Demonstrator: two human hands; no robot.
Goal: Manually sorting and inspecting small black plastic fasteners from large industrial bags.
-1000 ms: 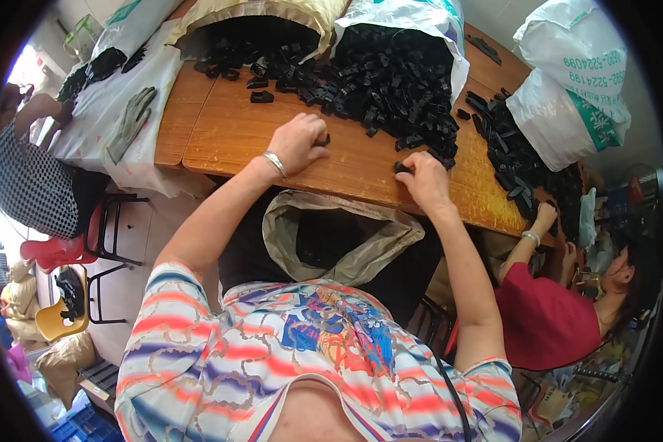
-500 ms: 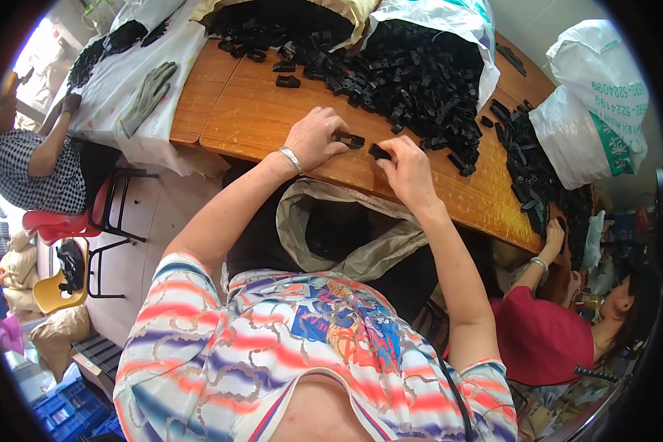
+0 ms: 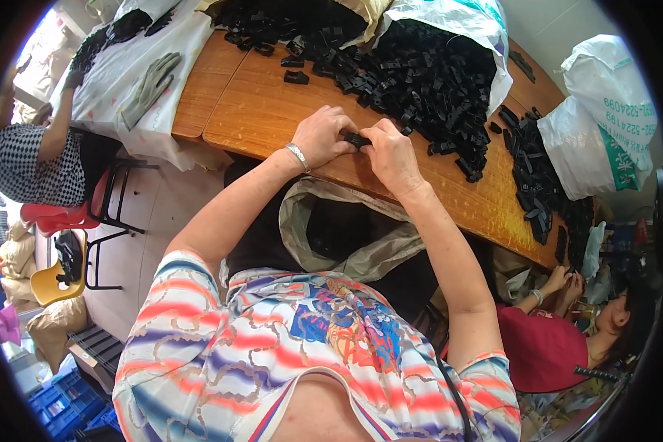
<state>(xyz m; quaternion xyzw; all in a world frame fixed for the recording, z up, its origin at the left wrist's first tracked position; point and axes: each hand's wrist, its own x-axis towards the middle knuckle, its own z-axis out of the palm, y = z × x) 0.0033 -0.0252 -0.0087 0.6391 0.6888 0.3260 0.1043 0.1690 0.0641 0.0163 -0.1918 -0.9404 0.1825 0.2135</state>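
Just inside the near edge of the wooden table, my left hand (image 3: 322, 138) and my right hand (image 3: 391, 157) meet. Between their fingertips is a small black plastic part (image 3: 356, 140), gripped from both sides. Fingers cover its ends, so I cannot tell whether it is one piece or two pressed together. Beyond my hands lies a large heap of similar black plastic parts (image 3: 427, 81). One loose black part (image 3: 296, 76) sits apart at the heap's left. Below the table edge, an open beige sack (image 3: 302, 243) rests at my lap, dark inside.
The wooden table (image 3: 250, 110) has white bags (image 3: 589, 125) at its right, near more black parts (image 3: 530, 177). A grey glove (image 3: 151, 88) lies on the cloth-covered table at left. One person in checks sits left; another in red (image 3: 545, 346) works at right.
My right hand has moved left to meet my left hand, bringing its black part against the left one's. The person in red has drawn both hands together; the person at left has shifted an arm.
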